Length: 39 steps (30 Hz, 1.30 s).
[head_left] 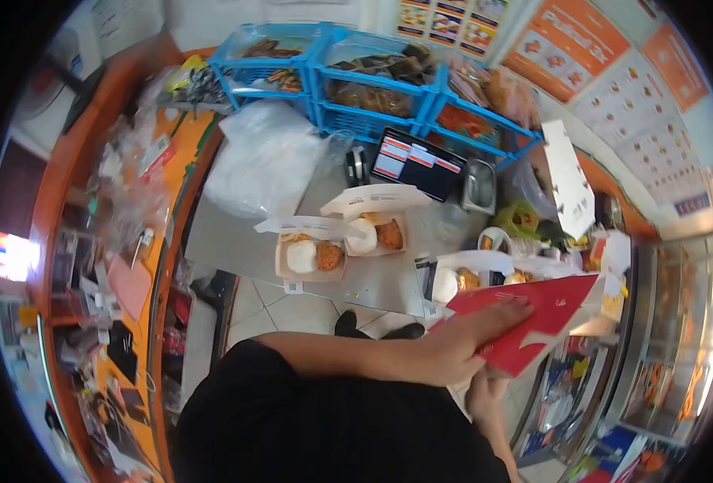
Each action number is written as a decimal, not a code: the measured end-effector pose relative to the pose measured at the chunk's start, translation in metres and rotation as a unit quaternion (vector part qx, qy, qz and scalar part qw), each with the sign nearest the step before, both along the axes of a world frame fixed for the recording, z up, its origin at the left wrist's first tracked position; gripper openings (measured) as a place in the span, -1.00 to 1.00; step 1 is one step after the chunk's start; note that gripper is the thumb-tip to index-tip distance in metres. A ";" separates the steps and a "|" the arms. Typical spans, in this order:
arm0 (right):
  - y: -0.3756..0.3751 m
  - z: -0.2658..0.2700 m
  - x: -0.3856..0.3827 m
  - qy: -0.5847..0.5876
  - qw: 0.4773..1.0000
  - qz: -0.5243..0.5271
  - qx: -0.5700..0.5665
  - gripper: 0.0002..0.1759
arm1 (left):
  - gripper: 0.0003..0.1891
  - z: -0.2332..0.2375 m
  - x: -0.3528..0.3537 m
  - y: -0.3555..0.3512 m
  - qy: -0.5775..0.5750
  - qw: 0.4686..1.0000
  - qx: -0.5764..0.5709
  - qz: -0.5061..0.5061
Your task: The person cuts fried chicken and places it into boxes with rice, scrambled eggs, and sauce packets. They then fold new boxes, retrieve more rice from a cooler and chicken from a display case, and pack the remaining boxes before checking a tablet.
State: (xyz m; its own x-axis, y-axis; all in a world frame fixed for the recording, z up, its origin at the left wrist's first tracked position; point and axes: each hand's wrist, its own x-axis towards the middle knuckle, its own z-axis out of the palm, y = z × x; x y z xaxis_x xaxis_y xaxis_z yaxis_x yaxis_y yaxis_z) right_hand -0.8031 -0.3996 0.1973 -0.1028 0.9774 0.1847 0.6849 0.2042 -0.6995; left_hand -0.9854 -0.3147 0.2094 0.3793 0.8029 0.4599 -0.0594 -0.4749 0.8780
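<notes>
My left hand (pixel 453 350) reaches across in front of my body and grips a flat piece of red and white paper packaging (pixel 537 326), thumb on top. Just below it is my right hand (pixel 487 393), close to the packaging's lower edge; its fingers are mostly hidden. Beyond the packaging, partly covered by it, stand open food boxes with rice (pixel 445 284) and a browned piece of food (pixel 468 279). Further left, two more open cartons hold white rice (pixel 301 257) and fried chicken (pixel 329 256), their lids raised.
The cartons stand on a grey metal counter (pixel 388 286). Behind are a tablet (pixel 419 163), a metal container (pixel 479 185), a large plastic bag (pixel 260 161) and blue stacked baskets (pixel 372 122). A cluttered orange shelf (pixel 175 201) runs along the left; a glass-fronted cabinet (pixel 670 362) stands right.
</notes>
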 end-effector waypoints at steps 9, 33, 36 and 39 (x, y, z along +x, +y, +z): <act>-0.025 0.113 0.050 -0.258 0.955 -0.147 0.026 -0.35 | -0.56 -0.004 0.041 0.005 0.116 0.899 -0.219 -0.360; -0.262 -0.021 0.314 0.717 0.682 -0.144 -0.010 -0.62 | -0.65 0.021 0.340 -0.145 0.146 0.840 0.148 -0.501; -0.296 -0.030 0.369 0.691 0.696 -0.188 -0.057 -0.63 | -0.65 0.018 0.394 -0.183 0.127 0.858 0.247 -0.431; -0.314 -0.029 0.399 0.712 0.688 -0.133 -0.039 -0.58 | -0.56 0.000 0.441 -0.207 0.138 0.870 0.321 -0.347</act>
